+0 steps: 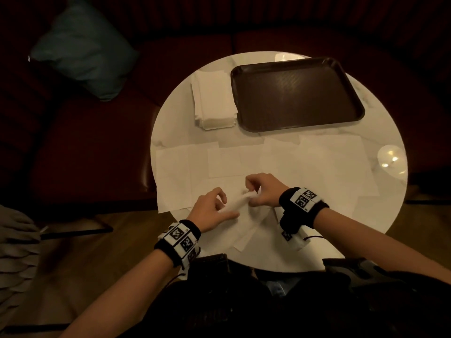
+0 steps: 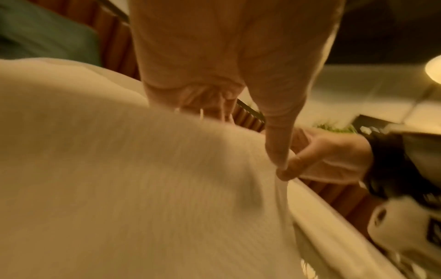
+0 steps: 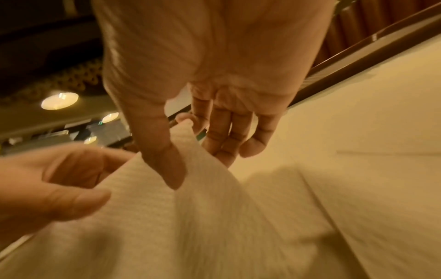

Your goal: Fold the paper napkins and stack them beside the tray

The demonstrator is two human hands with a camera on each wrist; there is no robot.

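Just above the front of the round white table (image 1: 380, 215), a white paper napkin (image 1: 240, 206) is lifted between both hands. My left hand (image 1: 229, 207) holds its left part, thumb on top and fingers curled behind. My right hand (image 1: 252, 193) pinches its upper corner between thumb and forefinger, as the right wrist view shows (image 3: 181, 149). In the left wrist view the napkin (image 2: 143, 188) fills the frame. Several unfolded napkins (image 1: 329, 162) lie spread over the table. A stack of folded napkins (image 1: 214, 101) sits left of the dark brown tray (image 1: 297, 93), close against it.
A small glass holder (image 1: 391, 158) stands at the table's right edge. A dark red sofa with a teal cushion (image 1: 83, 52) curves round the far and left sides. Some napkins (image 1: 170, 181) overhang the table's left rim.
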